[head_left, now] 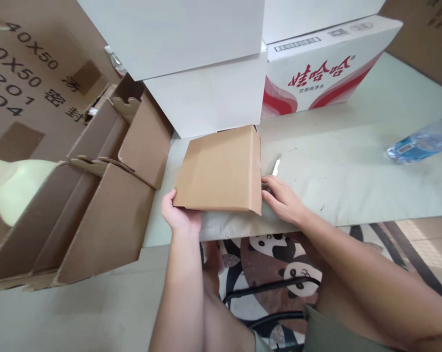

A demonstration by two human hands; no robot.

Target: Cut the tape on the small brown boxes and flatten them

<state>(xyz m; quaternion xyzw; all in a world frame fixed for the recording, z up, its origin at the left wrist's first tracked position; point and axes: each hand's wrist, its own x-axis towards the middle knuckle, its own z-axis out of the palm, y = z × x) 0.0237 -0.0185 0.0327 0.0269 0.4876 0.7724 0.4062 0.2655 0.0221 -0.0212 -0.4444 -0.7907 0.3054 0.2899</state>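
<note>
A plain brown cardboard box (217, 171) is held at a tilt just above the near edge of the covered table. My left hand (182, 215) grips its lower left corner, thumb on the outside and fingers hidden underneath. At the box's right edge is my right hand (285, 200), its fingers curled around a utility knife. The pale blade of the utility knife (277, 165) sticks out past my index finger, pointing away from me; most of the handle is hidden by the hand.
Folded brown cartons (107, 215) stand at the left, beside a pale yellow rounded object (23, 183). White boxes (206, 93) are stacked behind, next to a red-and-white water carton (316, 73). A water bottle (419, 144) lies at the right of the pale table cover (353, 181).
</note>
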